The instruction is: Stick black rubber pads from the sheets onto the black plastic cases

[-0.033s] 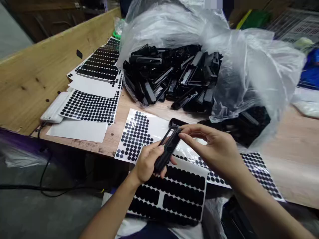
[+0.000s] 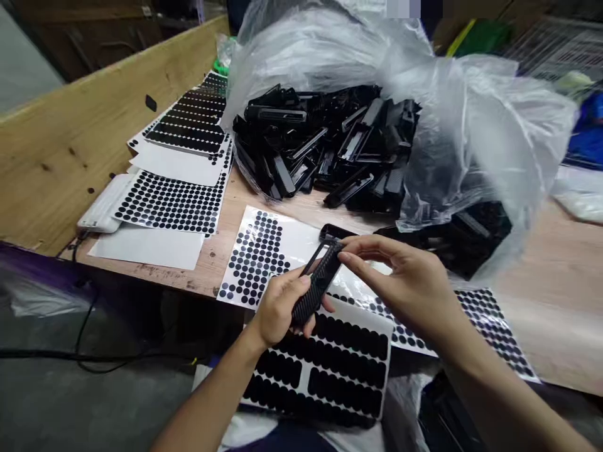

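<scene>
Steadily clasped in the left hand [image 2: 277,309], a black case [image 2: 319,284] slants upward above a table's [image 2: 541,301] near edge, its windowed end leaning toward the right hand [image 2: 414,282]. The left thumb presses across the case's lower half, with fingers curled beneath. The right thumb and forefinger draw close together at the upper end; whether they pinch its edge or a small piece cannot be told. Good work here would seem to call for a firm hold low on the body, the window left clear, and light fingertip pressure at the top, square to the rim, so the slick shell does not twist.

Just beyond the fingertips lies an open black shell [image 2: 336,231]. Farther out from the grip, a clear plastic bag [image 2: 306,53] gapes over a jumbled heap of black parts [image 2: 330,144], many with slots or windows; more dark parts [image 2: 475,229] show through plastic to the grip's right. Left of the grip, a sheet [image 2: 301,242] carries rows of black dots, partly bare. Directly below the hands, another sheet [image 2: 305,376] bears bands of black rounds.
</scene>
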`<state>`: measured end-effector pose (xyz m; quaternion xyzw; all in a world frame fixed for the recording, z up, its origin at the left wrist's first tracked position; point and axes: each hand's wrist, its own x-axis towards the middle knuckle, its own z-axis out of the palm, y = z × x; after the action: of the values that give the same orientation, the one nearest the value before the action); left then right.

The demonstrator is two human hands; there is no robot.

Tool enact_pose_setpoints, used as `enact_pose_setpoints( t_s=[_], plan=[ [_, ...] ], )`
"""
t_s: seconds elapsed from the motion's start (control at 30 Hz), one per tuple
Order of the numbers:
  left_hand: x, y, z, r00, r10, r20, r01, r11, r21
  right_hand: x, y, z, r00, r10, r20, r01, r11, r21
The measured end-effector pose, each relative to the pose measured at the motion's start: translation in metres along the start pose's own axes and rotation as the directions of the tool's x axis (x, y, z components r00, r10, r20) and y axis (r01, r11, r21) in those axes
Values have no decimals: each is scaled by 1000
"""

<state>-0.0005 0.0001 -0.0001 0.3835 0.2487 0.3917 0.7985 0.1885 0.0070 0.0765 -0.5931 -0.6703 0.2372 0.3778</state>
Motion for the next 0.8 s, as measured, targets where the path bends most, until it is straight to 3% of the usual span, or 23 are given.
enact_pose_setpoints(
  t_s=[0.17, 0.3, 0.37, 0.47, 0.67, 0.8],
  plan=[
    [0, 1, -1, 1000, 18, -1, -18, 1000, 11, -1, 2, 1, 996, -89, 8, 90, 994, -59],
    [0, 2, 1, 999, 35, 4, -35, 998, 50, -4, 3, 4, 949, -287, -127, 244, 929, -279],
    [-1, 2, 1, 999, 36, 6, -36, 997, 70, -1, 7, 3, 942, -307, -134, 253, 914, -316],
    [0, 0, 0, 999, 42, 6, -43, 996, 76, 11, 22, 2, 974, -222, -46, 203, 944, -261],
    [2, 0, -2, 992, 107, -63, -112, 989, -92, 33, 62, 2, 999, 44, -31, -50, 976, -210],
    [0, 5, 3, 978, 105, -178, -148, 957, -249, 27, 54, -2, 990, 111, -82, -118, 989, -85]
  ],
)
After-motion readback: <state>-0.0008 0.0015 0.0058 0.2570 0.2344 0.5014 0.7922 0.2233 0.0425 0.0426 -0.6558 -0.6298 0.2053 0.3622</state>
